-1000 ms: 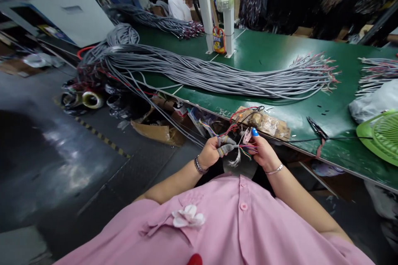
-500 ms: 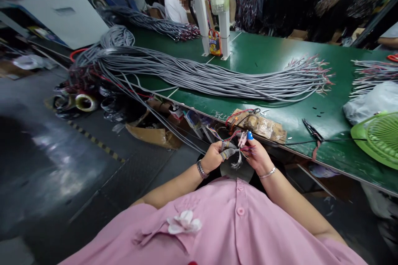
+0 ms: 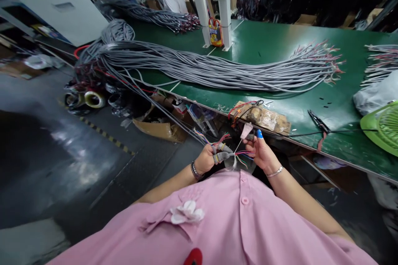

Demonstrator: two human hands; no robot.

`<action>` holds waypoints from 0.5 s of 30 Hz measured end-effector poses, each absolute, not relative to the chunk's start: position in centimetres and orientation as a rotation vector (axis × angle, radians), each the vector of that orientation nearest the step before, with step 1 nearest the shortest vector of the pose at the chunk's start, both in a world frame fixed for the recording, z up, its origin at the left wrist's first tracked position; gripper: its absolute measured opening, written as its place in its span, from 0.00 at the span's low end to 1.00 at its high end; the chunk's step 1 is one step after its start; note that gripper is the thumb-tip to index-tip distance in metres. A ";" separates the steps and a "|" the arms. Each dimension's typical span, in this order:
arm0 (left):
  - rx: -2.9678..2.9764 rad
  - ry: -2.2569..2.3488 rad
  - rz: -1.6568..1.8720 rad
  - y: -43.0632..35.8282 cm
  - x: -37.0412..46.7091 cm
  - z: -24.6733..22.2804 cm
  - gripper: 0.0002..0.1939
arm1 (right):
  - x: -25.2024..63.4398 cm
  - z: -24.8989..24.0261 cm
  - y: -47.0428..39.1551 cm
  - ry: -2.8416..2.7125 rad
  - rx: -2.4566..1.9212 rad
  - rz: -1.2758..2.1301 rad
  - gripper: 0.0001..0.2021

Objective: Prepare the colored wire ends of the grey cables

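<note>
Packet: lettering unreadable. Coloured wires: axis crosswise, tips rightward; left grip pinches them, right grip pinches pink tool.

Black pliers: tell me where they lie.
Head view, right side: the black pliers lie on the green bench between the brown block and green fan.

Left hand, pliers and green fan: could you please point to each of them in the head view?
Left hand (image 3: 205,160): head view, middle of the hand.
Pliers (image 3: 316,119): head view, middle of the tool.
Green fan (image 3: 386,126): head view, the grille.
</note>
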State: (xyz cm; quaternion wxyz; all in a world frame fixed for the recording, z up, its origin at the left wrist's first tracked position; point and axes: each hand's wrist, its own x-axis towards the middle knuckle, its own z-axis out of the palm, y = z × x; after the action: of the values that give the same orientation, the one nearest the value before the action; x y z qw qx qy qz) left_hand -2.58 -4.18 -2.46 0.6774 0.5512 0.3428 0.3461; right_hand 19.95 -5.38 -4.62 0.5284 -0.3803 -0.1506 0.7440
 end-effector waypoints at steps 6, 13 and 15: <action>1.248 0.801 0.812 -5.6 -4.5 -2.8 0.18 | 20.5 -4.9 -7.3 -0.561 -0.962 1.810 0.26; 1.306 0.815 0.805 -6.5 -5.4 -3.1 0.17 | 19.6 -1.5 -9.8 -0.987 -1.020 1.800 0.26; 1.333 0.794 0.795 -6.9 -5.5 -3.1 0.17 | 19.0 -0.7 -10.3 -1.081 -1.020 1.788 0.21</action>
State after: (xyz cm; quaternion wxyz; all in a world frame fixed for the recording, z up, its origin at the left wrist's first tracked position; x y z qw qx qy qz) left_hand -5.53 -6.90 -3.10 0.6435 0.5854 0.3484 0.3490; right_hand 19.03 -10.31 -0.66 0.3970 -0.4027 -0.4267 0.7058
